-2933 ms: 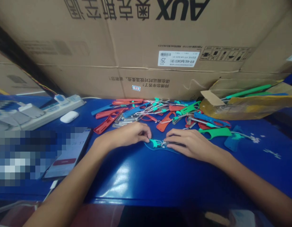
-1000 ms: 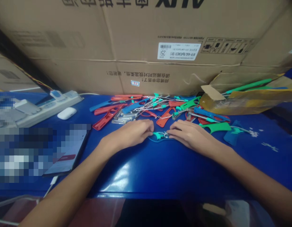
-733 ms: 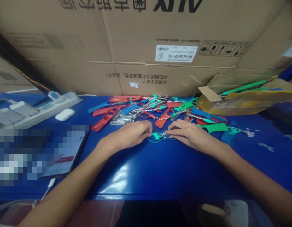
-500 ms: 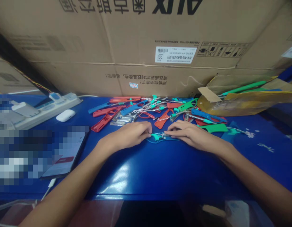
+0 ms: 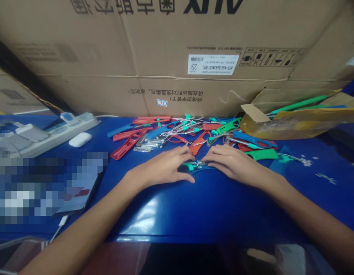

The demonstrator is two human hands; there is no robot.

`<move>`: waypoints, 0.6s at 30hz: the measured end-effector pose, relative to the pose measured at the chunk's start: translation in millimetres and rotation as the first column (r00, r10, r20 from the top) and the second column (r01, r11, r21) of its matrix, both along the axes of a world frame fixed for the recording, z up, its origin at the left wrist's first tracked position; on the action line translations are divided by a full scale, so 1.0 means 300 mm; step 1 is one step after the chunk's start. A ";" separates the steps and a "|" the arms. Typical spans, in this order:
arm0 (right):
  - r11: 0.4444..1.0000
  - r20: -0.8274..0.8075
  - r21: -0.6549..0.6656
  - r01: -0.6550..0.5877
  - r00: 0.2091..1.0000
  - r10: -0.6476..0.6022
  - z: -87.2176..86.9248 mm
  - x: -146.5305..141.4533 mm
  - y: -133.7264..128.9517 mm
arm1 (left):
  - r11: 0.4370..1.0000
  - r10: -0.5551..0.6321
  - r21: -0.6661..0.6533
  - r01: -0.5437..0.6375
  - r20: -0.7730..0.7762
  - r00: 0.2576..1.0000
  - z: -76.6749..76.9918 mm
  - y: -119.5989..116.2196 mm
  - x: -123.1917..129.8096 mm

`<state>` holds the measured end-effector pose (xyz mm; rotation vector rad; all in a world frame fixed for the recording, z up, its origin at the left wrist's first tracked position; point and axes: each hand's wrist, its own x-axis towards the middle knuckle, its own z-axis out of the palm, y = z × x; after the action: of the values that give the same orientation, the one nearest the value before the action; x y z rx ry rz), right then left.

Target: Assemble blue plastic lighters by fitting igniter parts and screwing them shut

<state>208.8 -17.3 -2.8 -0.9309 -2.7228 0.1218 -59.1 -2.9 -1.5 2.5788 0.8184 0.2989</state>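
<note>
The left hand [image 5: 172, 164] is spread, its thumb on the near side and its fingers on the far side, around the left end of a blue casing [image 5: 207, 168]. The right hand [image 5: 230, 159] has its fingers bent together over the casing's right part; whether they pinch it or merely touch it cannot be told. The casing lies on the blue table [image 5: 165, 217], between the two hands, with a teal piece [image 5: 190, 167] and thin white wires showing in its left part.

Just beyond the hands is a loose heap of red, blue and green handle parts, mixed with clear tubes [image 5: 148, 145]. An orange handle part [image 5: 199, 143] lies at the heap's near edge, and a green handle part [image 5: 262, 154] just beyond the right hand. Farther right are a blue part [image 5: 280, 165] and white fragments [image 5: 306, 161].

At far right, an opened carton [image 5: 294, 129] holds long green and blue items. At left are a power strip [image 5: 58, 133], a small white case [image 5: 80, 139] and, nearer, a phone [image 5: 85, 191], partly pixelated. A large cardboard box [image 5: 165, 57] stands along the far side.
</note>
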 end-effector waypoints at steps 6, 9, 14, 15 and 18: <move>0.998 -0.046 -0.064 -0.014 0.999 0.011 0.008 0.012 0.006 | 1.000 0.006 -0.012 -0.006 -0.038 0.999 0.003 0.006 0.003; 0.998 -0.038 -0.065 -0.022 0.999 0.019 0.017 0.015 0.006 | 1.000 -0.005 -0.022 0.004 -0.034 0.999 0.006 0.007 0.005; 0.997 -0.027 -0.073 -0.035 0.999 0.033 0.032 0.013 -0.001 | 0.999 -0.024 -0.023 0.023 -0.017 1.000 0.002 0.010 0.006; 0.996 -0.030 -0.077 -0.039 0.999 0.036 0.034 0.013 -0.003 | 0.999 -0.024 -0.021 0.024 -0.022 0.999 0.002 0.011 0.006; 0.994 -0.041 -0.100 -0.042 0.998 0.038 0.038 0.012 -0.006 | 1.000 -0.028 -0.014 0.027 -0.032 0.999 0.001 0.010 0.004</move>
<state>212.3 -19.1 8.5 -0.8912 -2.7215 0.2844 -57.8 0.1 -1.3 2.5866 0.7928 0.2438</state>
